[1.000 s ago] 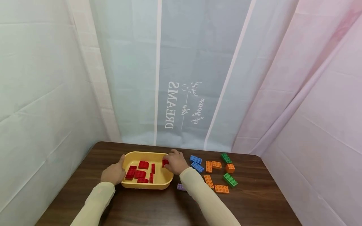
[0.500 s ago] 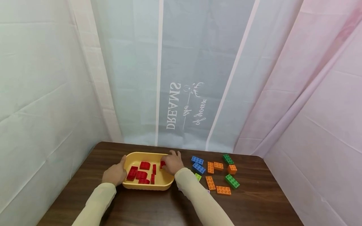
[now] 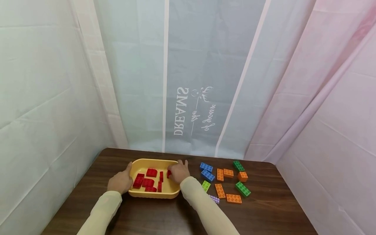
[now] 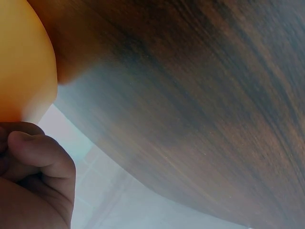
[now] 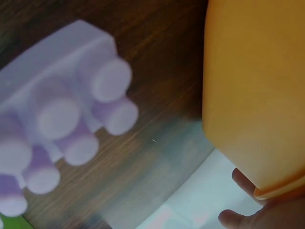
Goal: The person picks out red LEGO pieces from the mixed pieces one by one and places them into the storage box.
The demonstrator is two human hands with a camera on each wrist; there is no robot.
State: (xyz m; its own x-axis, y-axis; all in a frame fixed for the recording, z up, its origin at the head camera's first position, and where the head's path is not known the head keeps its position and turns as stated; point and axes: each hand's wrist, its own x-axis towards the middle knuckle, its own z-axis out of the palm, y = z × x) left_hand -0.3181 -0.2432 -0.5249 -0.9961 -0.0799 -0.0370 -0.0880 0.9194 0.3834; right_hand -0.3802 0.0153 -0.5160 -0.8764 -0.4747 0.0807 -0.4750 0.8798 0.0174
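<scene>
In the head view a yellow plastic tray (image 3: 154,195) stands on the dark wooden table, holding several red building bricks (image 3: 148,182). My left hand (image 3: 119,182) grips the tray's left rim; the left wrist view shows its curled fingers (image 4: 43,152) against the yellow wall (image 4: 28,57). Over the right rim reaches my right hand (image 3: 180,173), pinching a red brick (image 3: 168,174) inside the tray, partly hidden behind the fingers. Two fingertips of that hand stick out past the tray's outer wall (image 5: 252,86) in the right wrist view.
Right of the tray lie loose bricks: blue (image 3: 208,175), orange (image 3: 220,191), green (image 3: 242,189), lime (image 3: 206,186) and purple (image 3: 215,199). The purple brick (image 5: 62,95) looms close in the right wrist view. Fabric sheets (image 3: 205,65) hang behind the table's back edge.
My right hand has moved slightly left and further into the tray with the red brick, uncovering the lime and purple bricks beside its sleeve. The left hand stays on the rim.
</scene>
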